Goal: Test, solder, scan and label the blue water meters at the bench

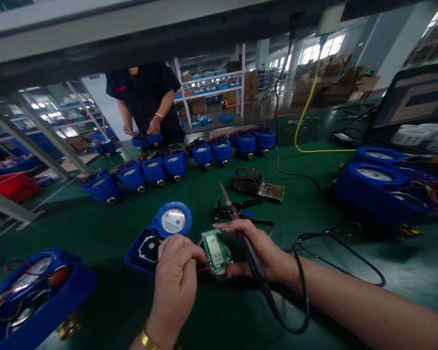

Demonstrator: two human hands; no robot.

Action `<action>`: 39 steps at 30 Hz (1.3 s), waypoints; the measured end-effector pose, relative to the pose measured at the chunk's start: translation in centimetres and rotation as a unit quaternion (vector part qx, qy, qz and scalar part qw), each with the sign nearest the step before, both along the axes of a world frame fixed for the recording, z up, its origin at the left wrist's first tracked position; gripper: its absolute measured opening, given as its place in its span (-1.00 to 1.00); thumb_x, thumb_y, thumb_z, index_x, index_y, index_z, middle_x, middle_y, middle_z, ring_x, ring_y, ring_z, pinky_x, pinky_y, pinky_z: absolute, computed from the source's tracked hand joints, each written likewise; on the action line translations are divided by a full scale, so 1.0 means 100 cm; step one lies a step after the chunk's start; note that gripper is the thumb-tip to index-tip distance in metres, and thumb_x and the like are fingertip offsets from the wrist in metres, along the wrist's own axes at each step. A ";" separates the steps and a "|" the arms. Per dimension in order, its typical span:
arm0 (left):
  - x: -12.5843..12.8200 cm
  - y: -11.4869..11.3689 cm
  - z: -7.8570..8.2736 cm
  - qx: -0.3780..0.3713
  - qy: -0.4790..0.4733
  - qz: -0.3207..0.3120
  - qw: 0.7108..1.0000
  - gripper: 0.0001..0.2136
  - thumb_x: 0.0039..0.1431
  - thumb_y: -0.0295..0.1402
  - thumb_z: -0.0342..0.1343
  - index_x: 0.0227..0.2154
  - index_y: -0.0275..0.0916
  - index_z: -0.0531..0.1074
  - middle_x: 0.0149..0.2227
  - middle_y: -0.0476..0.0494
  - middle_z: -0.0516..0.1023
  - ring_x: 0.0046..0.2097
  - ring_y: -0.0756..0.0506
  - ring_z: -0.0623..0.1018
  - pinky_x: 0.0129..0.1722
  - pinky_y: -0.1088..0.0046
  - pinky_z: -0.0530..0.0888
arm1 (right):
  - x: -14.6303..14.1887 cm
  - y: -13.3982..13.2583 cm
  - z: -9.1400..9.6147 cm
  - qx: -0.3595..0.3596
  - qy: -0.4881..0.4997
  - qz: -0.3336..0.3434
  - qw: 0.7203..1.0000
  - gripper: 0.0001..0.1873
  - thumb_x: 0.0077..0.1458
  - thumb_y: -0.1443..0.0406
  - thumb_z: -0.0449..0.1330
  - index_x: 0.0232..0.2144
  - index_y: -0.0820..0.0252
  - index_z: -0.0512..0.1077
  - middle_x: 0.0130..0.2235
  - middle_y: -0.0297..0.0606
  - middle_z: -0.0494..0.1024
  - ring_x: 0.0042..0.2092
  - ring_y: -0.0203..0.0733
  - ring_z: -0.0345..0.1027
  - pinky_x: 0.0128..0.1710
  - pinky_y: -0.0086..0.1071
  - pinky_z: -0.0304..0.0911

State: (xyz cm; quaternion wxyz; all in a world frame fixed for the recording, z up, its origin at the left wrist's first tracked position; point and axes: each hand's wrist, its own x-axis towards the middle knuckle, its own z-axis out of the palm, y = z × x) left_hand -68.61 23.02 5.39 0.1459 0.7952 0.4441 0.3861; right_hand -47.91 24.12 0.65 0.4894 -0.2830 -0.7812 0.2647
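Observation:
A small green circuit board with an LCD screen [216, 253] is held between both my hands above the green mat. My left hand [175, 279] pinches its left edge, fingers closed. My right hand [257, 250] grips the board's right side and also carries a black soldering iron [245, 240], whose tip points up and away from me. Thin red and black wires run from the board toward an open blue water meter [159, 234] lying just behind my left hand.
A curved row of several blue meters [175, 165] lies across the mat. More meters sit at right [379, 187] and near left [36, 296]. A soldering stand [255, 183] and pliers [241, 212] lie behind my hands. Another person [146, 104] works opposite. A laptop [412, 102] stands far right.

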 end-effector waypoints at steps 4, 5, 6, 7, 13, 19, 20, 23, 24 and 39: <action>0.000 0.002 -0.004 -0.037 -0.017 0.080 0.996 -0.93 0.14 -0.40 -0.05 -0.36 -0.17 0.32 -0.39 -0.05 0.41 -0.31 -0.12 0.42 -0.38 0.32 0.35 | 0.000 0.000 0.001 -0.015 0.005 0.009 1.000 -0.33 -0.07 0.13 0.35 0.00 0.01 0.09 0.07 -0.13 0.33 0.06 -0.11 0.28 0.00 -0.20 0.26; 0.001 0.003 -0.005 -0.039 -0.012 0.093 0.995 -0.92 0.14 -0.38 -0.04 -0.32 -0.17 0.33 -0.38 -0.07 0.43 -0.29 -0.13 0.43 -0.38 0.31 0.36 | 0.001 -0.001 0.001 -0.022 0.006 0.013 1.000 -0.33 -0.07 0.14 0.35 -0.01 0.02 0.09 0.07 -0.13 0.33 0.06 -0.11 0.28 0.00 -0.20 0.27; 0.001 0.003 -0.005 -0.035 -0.003 0.099 0.994 -0.91 0.14 -0.37 -0.03 -0.30 -0.17 0.34 -0.37 -0.08 0.44 -0.26 -0.15 0.43 -0.36 0.29 0.37 | 0.001 -0.001 0.002 -0.028 0.007 0.017 0.999 -0.33 -0.08 0.15 0.36 -0.01 0.02 0.09 0.07 -0.13 0.33 0.06 -0.10 0.28 -0.01 -0.21 0.27; 0.001 0.003 -0.005 -0.024 0.010 0.101 0.995 -0.90 0.14 -0.36 -0.03 -0.30 -0.17 0.36 -0.37 -0.08 0.45 -0.25 -0.16 0.44 -0.34 0.27 0.38 | 0.002 -0.001 0.002 -0.031 0.007 0.021 0.999 -0.33 -0.08 0.16 0.36 -0.01 0.03 0.09 0.06 -0.13 0.34 0.05 -0.10 0.29 -0.01 -0.22 0.27; 0.003 0.004 -0.006 0.081 0.087 0.097 0.988 -0.89 0.18 -0.41 -0.03 -0.38 -0.19 0.39 -0.41 -0.05 0.48 -0.29 -0.12 0.45 -0.22 0.21 0.37 | 0.005 0.000 0.002 -0.035 0.002 0.033 0.999 -0.33 -0.08 0.21 0.35 0.00 0.03 0.09 0.03 -0.16 0.34 0.04 -0.12 0.28 0.00 -0.23 0.26; 0.001 0.005 -0.008 0.139 0.136 0.118 0.974 -0.90 0.17 -0.43 0.00 -0.36 -0.23 0.41 -0.38 -0.10 0.48 -0.25 -0.15 0.43 -0.17 0.19 0.30 | 0.006 0.001 0.004 -0.028 -0.002 0.036 0.999 -0.35 -0.06 0.20 0.34 0.01 0.04 0.10 0.03 -0.17 0.34 0.03 -0.13 0.29 -0.02 -0.25 0.25; 0.001 0.006 -0.007 0.144 0.144 0.124 0.971 -0.90 0.16 -0.43 0.01 -0.36 -0.23 0.42 -0.38 -0.11 0.48 -0.22 -0.17 0.41 -0.18 0.19 0.29 | 0.006 0.001 0.004 -0.026 -0.007 0.034 0.999 -0.35 -0.07 0.20 0.34 0.01 0.04 0.10 0.03 -0.17 0.35 0.02 -0.13 0.29 -0.02 -0.26 0.25; -0.001 0.006 -0.005 0.146 0.161 0.129 0.968 -0.90 0.15 -0.44 0.02 -0.33 -0.21 0.44 -0.39 -0.10 0.48 -0.18 -0.20 0.39 -0.19 0.17 0.26 | 0.007 0.000 0.005 -0.022 -0.019 0.024 0.999 -0.34 -0.08 0.20 0.35 0.00 0.03 0.11 0.03 -0.20 0.36 0.01 -0.15 0.29 -0.04 -0.29 0.25; -0.001 0.006 -0.005 0.143 0.167 0.125 0.968 -0.89 0.15 -0.44 0.03 -0.32 -0.19 0.45 -0.40 -0.09 0.48 -0.18 -0.20 0.39 -0.18 0.16 0.26 | 0.007 0.000 0.005 -0.023 -0.021 0.021 0.999 -0.35 -0.08 0.19 0.35 0.00 0.03 0.12 0.02 -0.20 0.36 0.01 -0.15 0.29 -0.04 -0.30 0.25; 0.001 0.006 -0.007 0.113 0.174 0.115 0.971 -0.95 0.12 -0.45 0.06 -0.41 -0.18 0.39 -0.41 -0.04 0.44 -0.22 -0.17 0.37 -0.13 0.13 0.21 | 0.010 -0.001 0.006 -0.026 -0.028 -0.016 0.999 -0.42 0.02 0.11 0.26 0.02 0.05 0.12 0.06 -0.16 0.36 0.04 -0.10 0.28 0.02 -0.24 0.21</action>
